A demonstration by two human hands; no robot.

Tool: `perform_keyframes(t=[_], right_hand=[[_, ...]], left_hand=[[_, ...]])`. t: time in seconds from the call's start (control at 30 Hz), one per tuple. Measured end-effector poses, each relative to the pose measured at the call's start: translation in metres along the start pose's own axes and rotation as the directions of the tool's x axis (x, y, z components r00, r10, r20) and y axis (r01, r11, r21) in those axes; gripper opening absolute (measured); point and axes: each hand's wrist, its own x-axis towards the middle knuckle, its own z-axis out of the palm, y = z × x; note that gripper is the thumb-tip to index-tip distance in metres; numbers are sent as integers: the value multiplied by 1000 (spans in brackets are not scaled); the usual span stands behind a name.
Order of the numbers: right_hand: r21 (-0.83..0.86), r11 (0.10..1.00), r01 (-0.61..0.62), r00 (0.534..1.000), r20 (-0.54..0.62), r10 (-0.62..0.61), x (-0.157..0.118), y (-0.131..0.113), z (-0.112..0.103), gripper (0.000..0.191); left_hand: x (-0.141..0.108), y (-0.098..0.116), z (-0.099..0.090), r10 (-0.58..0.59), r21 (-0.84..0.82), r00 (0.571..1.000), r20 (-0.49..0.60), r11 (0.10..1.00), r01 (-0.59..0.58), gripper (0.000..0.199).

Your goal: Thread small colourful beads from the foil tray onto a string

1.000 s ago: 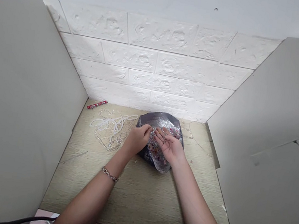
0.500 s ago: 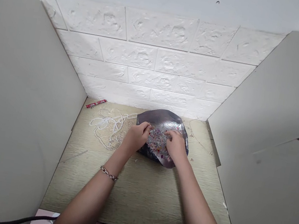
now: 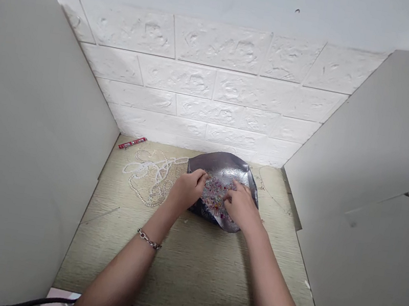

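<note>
The left hand (image 3: 185, 190) has its fingers pinched narrow, on what I cannot tell. The right hand (image 3: 243, 208) curls its fingers at the beads (image 3: 214, 194), grip unclear. Between them, beads fill the open bag (image 3: 207, 161). Apparently bead picking; next calls for a fine pinch.

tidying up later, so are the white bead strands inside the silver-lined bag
No, the white bead strands lie on the tabletop, to the left of the silver-lined bag.
</note>
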Motion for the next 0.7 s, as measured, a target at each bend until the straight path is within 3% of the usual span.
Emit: perform_keyframes(t=[0.7], right_hand=[[-49,997,61,997,-42,-63,5,-8,13,21]], left_hand=[[-2,6,2,10,44,1000,22,999,-11,26]])
